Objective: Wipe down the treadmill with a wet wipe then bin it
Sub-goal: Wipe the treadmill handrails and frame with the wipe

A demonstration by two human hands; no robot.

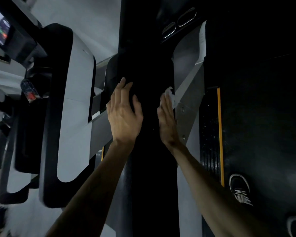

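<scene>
In the head view I look down at a treadmill with a black central column (149, 168) and grey side uprights. My right hand (167, 120) lies flat, fingers straight, pressing a crumpled white wet wipe (171, 94) against the inner face of the right grey upright (190, 100). Most of the wipe is hidden under the palm and fingers. My left hand (125, 113) is spread with relaxed fingers on the left edge of the black column and holds nothing. No bin is in view.
The left grey upright (99, 134) and a white, black-rimmed console panel (73, 108) stand at the left. A lit screen (2, 29) shows at top left. Dark deck rails with yellow strips (220, 134) run at the right, beside a dark shoe (240, 189).
</scene>
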